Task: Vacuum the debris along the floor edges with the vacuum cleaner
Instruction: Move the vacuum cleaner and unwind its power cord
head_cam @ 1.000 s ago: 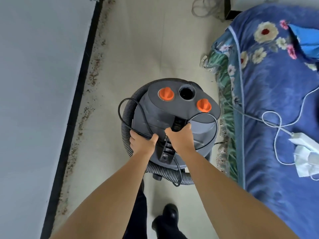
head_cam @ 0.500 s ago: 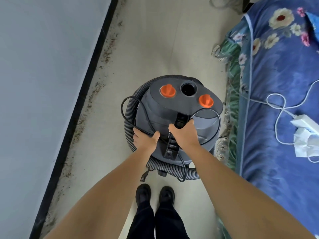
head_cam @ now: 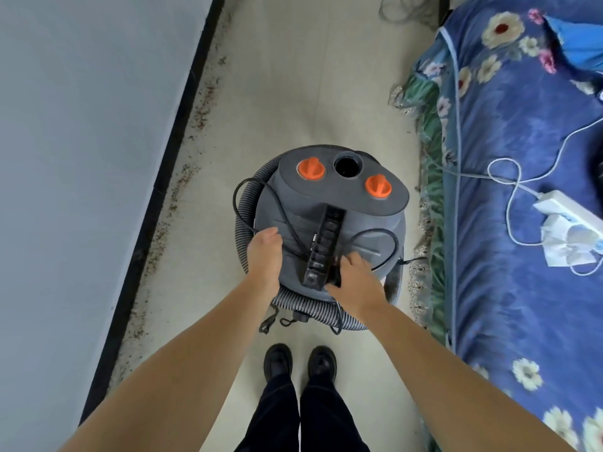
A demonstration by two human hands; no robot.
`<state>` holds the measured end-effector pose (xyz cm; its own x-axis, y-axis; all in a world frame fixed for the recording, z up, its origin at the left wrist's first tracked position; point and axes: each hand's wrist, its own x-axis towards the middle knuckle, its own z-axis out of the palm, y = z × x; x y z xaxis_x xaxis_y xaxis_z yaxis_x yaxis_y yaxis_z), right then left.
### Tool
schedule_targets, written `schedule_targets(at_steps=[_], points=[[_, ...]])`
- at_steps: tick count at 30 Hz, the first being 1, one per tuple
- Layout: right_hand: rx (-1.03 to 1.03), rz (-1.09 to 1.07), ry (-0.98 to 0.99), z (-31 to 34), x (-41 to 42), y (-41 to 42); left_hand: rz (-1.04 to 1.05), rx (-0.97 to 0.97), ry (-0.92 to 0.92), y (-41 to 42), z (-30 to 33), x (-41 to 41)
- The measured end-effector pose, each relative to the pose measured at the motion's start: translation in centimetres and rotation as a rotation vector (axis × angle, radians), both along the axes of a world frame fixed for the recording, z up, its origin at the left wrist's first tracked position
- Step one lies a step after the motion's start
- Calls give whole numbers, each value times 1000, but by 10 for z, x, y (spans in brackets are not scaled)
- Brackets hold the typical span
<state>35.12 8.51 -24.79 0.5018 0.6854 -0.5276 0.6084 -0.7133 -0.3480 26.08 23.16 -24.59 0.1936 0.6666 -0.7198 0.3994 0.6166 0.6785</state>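
Grey plastic fills the middle of my view: the vacuum cleaner (head_cam: 329, 220) stands on the pale floor (head_cam: 293, 76) just ahead of my black shoes (head_cam: 300, 362), with its ribbed hose (head_cam: 319, 309) coiled around the base and a black power cord (head_cam: 257, 203) looping over the lid. My left hand (head_cam: 266, 256) rests on the left shoulder of the lid, its grip loose, fingers nearly straight and flat on the plastic. My right hand (head_cam: 354, 275) sits at the near end of the black handle (head_cam: 324, 243), beside it on the right; its fingers curl down there around a dark bundle I take for the cord, though I cannot tell how firmly. Brown debris (head_cam: 195, 122) lies in a strip along the dark skirting (head_cam: 169, 151) to the left, well apart from the machine. A blue floral bed (head_cam: 522, 223) lies on the right, carrying a white power strip (head_cam: 567, 210).
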Motion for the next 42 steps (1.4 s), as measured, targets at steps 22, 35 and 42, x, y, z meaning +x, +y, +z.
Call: schedule_targets(at_steps=[22, 35, 42], points=[[-211, -642, 786, 160, 30, -152, -1217, 194, -71, -126, 99, -43], [72, -466, 797, 262, -9, -228, -1148, 128, -198, -285, 183, -88], [-28, -254, 425, 295, -1, -286, -621, -142, 55, -331, 173, -182]])
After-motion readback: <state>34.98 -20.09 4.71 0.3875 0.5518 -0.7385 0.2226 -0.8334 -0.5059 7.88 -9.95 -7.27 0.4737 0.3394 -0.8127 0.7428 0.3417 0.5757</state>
